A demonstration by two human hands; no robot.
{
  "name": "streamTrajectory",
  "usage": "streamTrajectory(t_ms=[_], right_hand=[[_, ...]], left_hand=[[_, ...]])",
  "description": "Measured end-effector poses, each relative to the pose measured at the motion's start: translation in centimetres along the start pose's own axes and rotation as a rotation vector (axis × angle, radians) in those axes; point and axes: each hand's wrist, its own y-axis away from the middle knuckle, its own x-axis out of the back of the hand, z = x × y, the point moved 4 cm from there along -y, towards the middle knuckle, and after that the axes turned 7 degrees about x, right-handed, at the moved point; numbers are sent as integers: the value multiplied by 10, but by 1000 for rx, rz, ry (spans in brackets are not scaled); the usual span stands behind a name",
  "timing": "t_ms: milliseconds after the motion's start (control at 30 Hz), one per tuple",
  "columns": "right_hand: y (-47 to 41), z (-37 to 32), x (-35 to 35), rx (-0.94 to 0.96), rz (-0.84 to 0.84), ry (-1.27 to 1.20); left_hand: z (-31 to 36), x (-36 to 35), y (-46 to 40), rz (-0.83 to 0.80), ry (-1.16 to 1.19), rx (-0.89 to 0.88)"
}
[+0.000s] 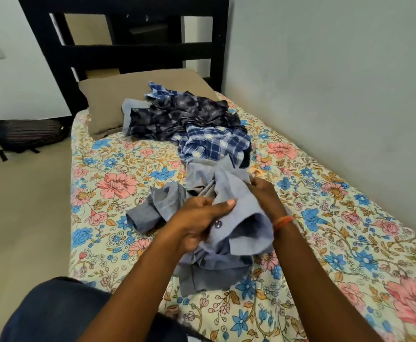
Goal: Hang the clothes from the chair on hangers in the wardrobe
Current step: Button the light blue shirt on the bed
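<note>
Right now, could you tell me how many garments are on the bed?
3 visible: a grey shirt in both hands, a blue checked shirt behind it, a dark patterned garment by the pillow; others may lie hidden beneath.

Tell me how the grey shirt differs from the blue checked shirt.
The grey shirt is plain; the blue checked shirt is plaid. Both hands, left hand and right hand, grip the grey one; the checked one lies untouched, farther up the bed. Both are crumpled.
</note>
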Motion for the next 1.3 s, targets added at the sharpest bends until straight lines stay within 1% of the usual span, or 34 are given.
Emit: streamTrajectory(t_ms=[33, 100, 133, 200, 233, 267, 300, 333, 367, 400, 433, 467, 500, 533, 567, 600, 633, 667, 700, 767, 800, 900, 1000, 1034, 1067, 1134, 1200, 1300], right_hand=[[-5, 7, 0, 9, 11, 41], [-8, 22, 2, -17, 8, 207], [-4, 21, 6, 20, 58, 309], [16, 10, 19, 207, 270, 461], [26, 3, 22, 327, 321, 458], [37, -3, 22, 408, 281, 413], [45, -4, 19, 443, 155, 332], [55, -3, 15, 467, 15, 311], [62, 2, 14, 497, -82, 363], [66, 8, 15, 547, -127, 484], [69, 17, 19, 591, -137, 606], [69, 28, 24, 603, -125, 692], [70, 36, 27, 600, -100, 734], [71, 43, 29, 601, -65, 751], [70, 50, 31, 602, -27, 747], [70, 54, 33, 576, 13, 717], [68, 58, 35, 525, 52, 653], [66, 61, 37, 466, 88, 596], [63, 63, 39, 426, 111, 547], [60, 67, 38, 390, 110, 512], [59, 67, 37, 382, 96, 499], [61, 64, 30, 389, 78, 433], [66, 61, 27, 378, 108, 372], [68, 59, 26, 385, 122, 361], [71, 57, 25, 427, 138, 382], [76, 51, 19, 585, 155, 528], [81, 48, 10, 739, 155, 653], [84, 40, 1, 833, 103, 636]], left_hand=[[-3, 9, -1, 59, -8, -12], [-6, 19, -1, 211, -69, -64], [-8, 23, -3, 281, -111, -104], [-11, 20, -8, 332, -182, -171], [-12, 14, -11, 312, -202, -183], [-12, 6, -16, 266, -205, -180], [-13, -2, -21, 202, -184, -161], [-11, -12, -23, 113, -131, -144], [-9, -22, -23, 11, -77, -125], [-9, -28, -21, -86, -30, -107], [-10, -30, -20, -163, 5, -82], [-12, -31, -18, -207, 3, -56], [-15, -29, -17, -206, -61, -56], [-18, -24, -17, -142, -178, -100], [-19, -14, -18, -1, -318, -184], [-20, -4, -17, 196, -448, -293], [-22, 5, -13, 378, -520, -377], [-28, 12, -7, 497, -539, -414], [-38, 16, -2, 536, -535, -385], [-59, 15, 3, 493, -520, -277], [-68, 12, 6, 478, -514, -260], [-87, 6, 11, 488, -422, -316], [-100, 1, 15, 426, -366, -351], [-103, 2, 16, 428, -351, -374], [-102, 5, 17, 451, -334, -398], [-98, 10, 17, 494, -286, -442], [-93, 12, 18, 484, -213, -488], [-85, 7, 21, 479, -148, -549]])
